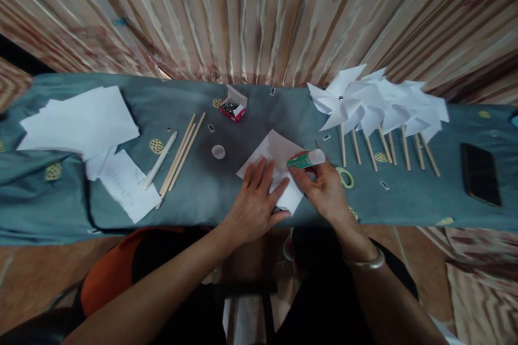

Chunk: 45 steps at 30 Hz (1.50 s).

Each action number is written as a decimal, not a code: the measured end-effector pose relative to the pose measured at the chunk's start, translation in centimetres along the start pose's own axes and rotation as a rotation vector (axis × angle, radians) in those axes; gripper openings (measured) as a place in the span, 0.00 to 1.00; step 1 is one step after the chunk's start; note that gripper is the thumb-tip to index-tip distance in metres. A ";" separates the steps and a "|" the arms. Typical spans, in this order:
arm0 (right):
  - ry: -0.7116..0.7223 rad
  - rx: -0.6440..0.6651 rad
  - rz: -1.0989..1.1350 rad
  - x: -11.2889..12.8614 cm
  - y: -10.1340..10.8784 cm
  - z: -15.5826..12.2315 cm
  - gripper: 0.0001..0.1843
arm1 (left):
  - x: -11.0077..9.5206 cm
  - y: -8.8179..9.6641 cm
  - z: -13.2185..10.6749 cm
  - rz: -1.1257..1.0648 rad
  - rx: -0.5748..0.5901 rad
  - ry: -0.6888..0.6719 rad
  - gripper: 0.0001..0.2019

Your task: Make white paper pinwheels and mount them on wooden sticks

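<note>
A white paper square (272,144) lies turned cornerwise on the cloth in front of me. My left hand (259,194) rests flat on its left part, fingers spread. In my right hand (321,186) is a glue stick (303,159) with a green label, held tilted over the paper's right side; whether its tip touches the paper is hidden by the fingers. The small white cap (218,151) sits apart, to the left of the paper. Green-handled scissors (345,178) lie beside my right hand, partly hidden by it.
Finished paper pinwheels (376,99) on sticks lie at the back right, near a phone (480,172). An opened red box of pins (233,105) is at the back. Leftward are wooden sticks (181,156), a white pen (161,159), a written note (128,183) and stacked paper (81,121).
</note>
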State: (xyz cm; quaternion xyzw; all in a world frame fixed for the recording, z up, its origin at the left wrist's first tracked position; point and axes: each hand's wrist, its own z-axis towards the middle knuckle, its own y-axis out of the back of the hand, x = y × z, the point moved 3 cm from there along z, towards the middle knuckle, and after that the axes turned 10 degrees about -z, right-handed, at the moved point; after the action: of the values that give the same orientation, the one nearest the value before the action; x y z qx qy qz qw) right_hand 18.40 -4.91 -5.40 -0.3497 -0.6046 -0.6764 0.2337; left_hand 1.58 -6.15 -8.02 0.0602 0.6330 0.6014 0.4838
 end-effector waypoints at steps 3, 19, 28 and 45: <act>0.034 -0.009 -0.077 0.2 -0.1 -0.2 0.18 | -0.1 0.0 0.2 -0.013 0.017 0.024 0.36; 0.096 -0.064 -0.269 0.8 -0.2 -0.1 0.16 | -0.2 0.1 0.2 -0.050 0.016 0.031 0.35; 0.077 -0.074 -0.251 1.2 -0.6 0.1 0.14 | -0.3 0.1 0.3 -0.063 0.036 0.038 0.36; 0.142 -0.035 -0.330 1.3 -1.0 0.4 0.16 | -0.4 0.2 0.4 -0.105 0.026 0.053 0.34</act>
State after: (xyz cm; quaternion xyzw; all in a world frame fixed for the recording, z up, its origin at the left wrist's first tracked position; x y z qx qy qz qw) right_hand 16.92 -4.25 -5.02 -0.2013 -0.6239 -0.7389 0.1556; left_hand 1.95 -6.10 -7.58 0.0171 0.6555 0.5683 0.4970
